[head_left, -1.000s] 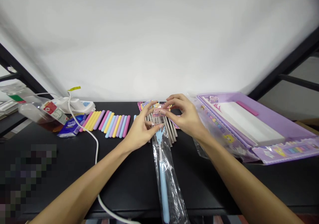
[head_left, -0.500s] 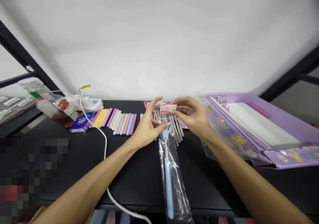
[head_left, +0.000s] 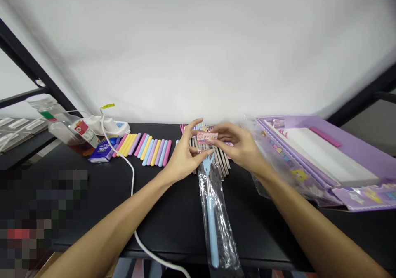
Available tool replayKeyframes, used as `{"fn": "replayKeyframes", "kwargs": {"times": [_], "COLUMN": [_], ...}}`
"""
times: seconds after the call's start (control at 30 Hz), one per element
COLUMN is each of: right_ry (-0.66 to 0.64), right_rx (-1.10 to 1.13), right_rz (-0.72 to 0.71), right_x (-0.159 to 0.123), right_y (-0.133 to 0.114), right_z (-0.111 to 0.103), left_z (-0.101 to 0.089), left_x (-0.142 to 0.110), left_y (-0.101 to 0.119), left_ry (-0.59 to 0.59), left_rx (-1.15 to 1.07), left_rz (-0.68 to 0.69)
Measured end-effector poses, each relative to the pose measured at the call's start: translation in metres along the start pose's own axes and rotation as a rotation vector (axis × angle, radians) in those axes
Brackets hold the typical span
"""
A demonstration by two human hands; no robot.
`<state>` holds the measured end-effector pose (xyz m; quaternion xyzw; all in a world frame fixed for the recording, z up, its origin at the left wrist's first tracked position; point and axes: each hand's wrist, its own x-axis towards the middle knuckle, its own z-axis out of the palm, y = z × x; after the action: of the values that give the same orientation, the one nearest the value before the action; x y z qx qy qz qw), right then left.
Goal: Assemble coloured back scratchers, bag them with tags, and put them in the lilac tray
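My left hand (head_left: 185, 154) pinches the top of a clear plastic bag (head_left: 227, 232) between thumb and fingers, its index finger raised. Inside the bag is a light blue back scratcher (head_left: 212, 228) with a claw-shaped head, a thin metal shaft and a long handle; the bag hangs over the table's front edge. My right hand (head_left: 239, 146) is closed on a small pink printed card label (head_left: 207, 136), held just above the bag's mouth. Behind the hands lie several more back scratchers, their metal shafts (head_left: 223, 164) side by side and their heads partly hidden.
Coloured handles (head_left: 156, 152) lie in a row to the left. A white cable (head_left: 133, 179) crosses the black table. A tilted bottle (head_left: 76, 135), a blue packet (head_left: 104, 149) and a white power strip (head_left: 119, 127) stand at back left. An open purple box (head_left: 365, 146) sits at right.
The pink label has shifted slightly left and tilted in my right hand, close to the bag's top. My left hand keeps its hold. The view has shifted a little.
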<state>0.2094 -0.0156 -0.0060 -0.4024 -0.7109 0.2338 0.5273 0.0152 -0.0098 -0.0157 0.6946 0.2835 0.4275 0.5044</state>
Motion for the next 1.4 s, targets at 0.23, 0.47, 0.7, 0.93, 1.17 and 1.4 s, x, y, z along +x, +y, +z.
{"fn": "replayKeyframes", "kwargs": {"times": [0.23,0.47,0.7,0.93,1.17,1.4], "right_ry": [0.042,0.061,0.086,0.042,0.059,0.079], "right_rx": [-0.038,-0.123,-0.274,-0.238,-0.186,-0.220], "right_rz": [-0.016,-0.030,-0.154,-0.115,-0.060,-0.084], "right_x": [0.000,-0.001,-0.002,-0.005,-0.007,-0.007], "right_y": [-0.001,-0.007,-0.009,-0.006,-0.008,-0.010], "right_z": [-0.001,-0.003,-0.006,-0.007,-0.005,-0.003], "left_z": [0.001,0.000,0.000,0.000,0.001,0.001], "left_x": [0.000,-0.001,-0.001,0.001,0.002,0.001], "left_y": [-0.002,-0.001,0.000,-0.003,-0.006,-0.006], "left_ry": [0.027,0.022,0.039,0.065,0.070,0.068], "left_rx": [0.015,0.009,0.036,0.034,0.028,0.035], "left_rz": [0.000,-0.014,-0.028,-0.027,-0.006,-0.014]}}
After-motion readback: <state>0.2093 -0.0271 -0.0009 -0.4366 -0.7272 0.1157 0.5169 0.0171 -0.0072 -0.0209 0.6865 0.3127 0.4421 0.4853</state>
